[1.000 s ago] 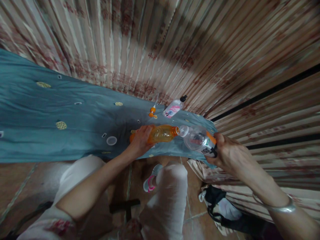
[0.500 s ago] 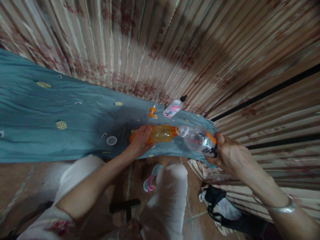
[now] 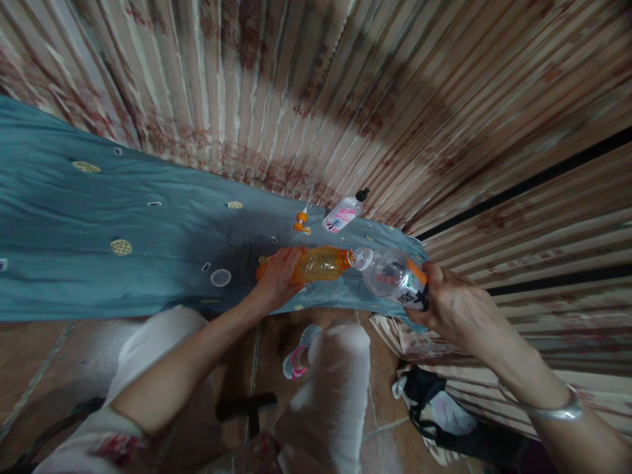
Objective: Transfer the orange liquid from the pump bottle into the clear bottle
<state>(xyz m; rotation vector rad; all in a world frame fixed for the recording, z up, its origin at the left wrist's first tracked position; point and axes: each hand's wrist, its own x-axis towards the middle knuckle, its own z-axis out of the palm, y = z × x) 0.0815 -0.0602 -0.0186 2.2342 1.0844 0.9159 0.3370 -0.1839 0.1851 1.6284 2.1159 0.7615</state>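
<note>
My left hand (image 3: 280, 276) is wrapped round the lower part of an orange see-through bottle (image 3: 323, 264), whose neck points right. Its neck meets the mouth of a clear plastic bottle (image 3: 388, 271), tipped toward it. Around the labelled end of that clear bottle my right hand (image 3: 444, 299) is closed. Whether liquid runs between the two mouths, I cannot tell. Beyond them lies an orange pump top (image 3: 301, 221) with a thin clear tube. A clear bottle with a pink label and black cap (image 3: 342, 214) is beside it. A small round clear lid (image 3: 220, 278) lies left of my left hand.
A blue-green patterned cloth (image 3: 172, 230) covers the long table. Pleated curtains (image 3: 306, 85) hang along its back and right side. Below the table's front edge are my knees and the tiled floor. A black bag (image 3: 434, 408) lies at the lower right.
</note>
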